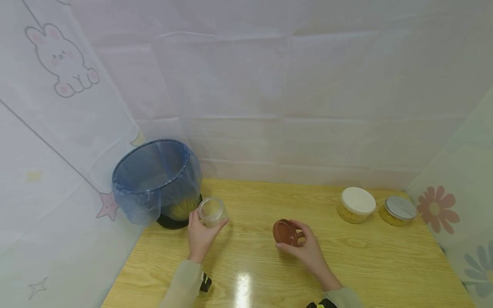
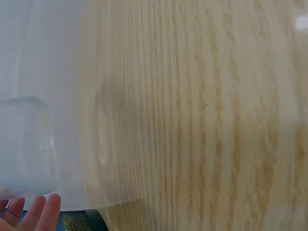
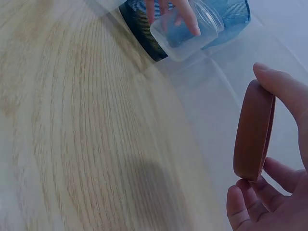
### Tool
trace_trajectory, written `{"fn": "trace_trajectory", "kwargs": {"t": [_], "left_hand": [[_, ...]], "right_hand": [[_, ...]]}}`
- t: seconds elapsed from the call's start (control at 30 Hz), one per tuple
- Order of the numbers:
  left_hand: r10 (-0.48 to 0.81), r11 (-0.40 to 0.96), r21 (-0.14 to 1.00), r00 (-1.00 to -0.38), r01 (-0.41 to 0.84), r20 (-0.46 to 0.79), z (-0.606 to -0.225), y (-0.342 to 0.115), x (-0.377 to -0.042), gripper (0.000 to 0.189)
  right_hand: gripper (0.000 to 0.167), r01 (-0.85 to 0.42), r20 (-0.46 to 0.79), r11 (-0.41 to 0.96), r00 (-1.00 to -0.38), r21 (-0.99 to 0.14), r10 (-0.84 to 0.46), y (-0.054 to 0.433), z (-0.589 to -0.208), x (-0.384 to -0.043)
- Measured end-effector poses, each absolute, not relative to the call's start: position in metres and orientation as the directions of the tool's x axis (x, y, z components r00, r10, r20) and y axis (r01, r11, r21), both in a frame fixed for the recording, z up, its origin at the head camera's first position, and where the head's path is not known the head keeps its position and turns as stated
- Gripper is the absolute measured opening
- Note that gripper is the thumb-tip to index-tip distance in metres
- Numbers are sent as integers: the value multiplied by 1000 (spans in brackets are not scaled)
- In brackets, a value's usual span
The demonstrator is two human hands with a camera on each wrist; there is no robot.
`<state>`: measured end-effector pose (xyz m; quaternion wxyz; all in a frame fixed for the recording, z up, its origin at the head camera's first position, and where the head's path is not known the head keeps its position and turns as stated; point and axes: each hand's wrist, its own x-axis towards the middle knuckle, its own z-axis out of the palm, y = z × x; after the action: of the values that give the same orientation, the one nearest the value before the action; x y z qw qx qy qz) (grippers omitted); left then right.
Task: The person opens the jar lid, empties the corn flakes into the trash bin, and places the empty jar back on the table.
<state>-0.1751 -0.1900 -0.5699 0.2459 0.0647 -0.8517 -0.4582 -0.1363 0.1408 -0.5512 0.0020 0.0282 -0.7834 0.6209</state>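
Note:
A clear, open-topped jar (image 1: 212,212) is gripped by my left hand (image 1: 202,239), thumb on one side and fingers on the other, just right of the bin. The left wrist view catches only part of the jar (image 2: 26,147) and some fingertips (image 2: 49,211). My right hand (image 1: 306,248) holds a brown round lid (image 1: 285,233) by its rim, its hollow inner side toward the head camera. Seen edge-on in the right wrist view, the lid (image 3: 255,130) is pinched between thumb and fingers above the table. Jar and lid are apart.
A mesh bin (image 1: 179,214) lined with a blue bag (image 1: 154,188) stands at the table's back left. Two clear tubs with yellowish contents, one white-lidded (image 1: 358,201) and one silver-lidded (image 1: 400,208), stand back right. Patterned sheets (image 1: 246,85) hang behind the wooden table (image 1: 246,248).

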Motion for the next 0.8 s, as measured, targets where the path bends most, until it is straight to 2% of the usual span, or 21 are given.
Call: {"fn": "trace_trajectory", "kwargs": {"t": [0.27, 0.43, 0.63, 0.8], "left_hand": [[-325, 637, 768, -879, 68, 348, -578, -187, -186, 99], [-328, 630, 774, -879, 69, 346, -581, -186, -190, 99], [-334, 615, 786, -881, 66, 335, -584, -184, -195, 97], [-329, 614, 788, -889, 54, 317, -588, -182, -198, 101]], "right_hand": [[87, -10, 0, 314, -999, -949, -33, 122, -567, -153], [89, -41, 25, 350, -998, -936, -49, 107, -575, -167], [100, -40, 23, 370, -999, -928, -50, 86, -580, -182], [93, -30, 5, 436, -998, -899, -58, 68, -588, -194]]}}
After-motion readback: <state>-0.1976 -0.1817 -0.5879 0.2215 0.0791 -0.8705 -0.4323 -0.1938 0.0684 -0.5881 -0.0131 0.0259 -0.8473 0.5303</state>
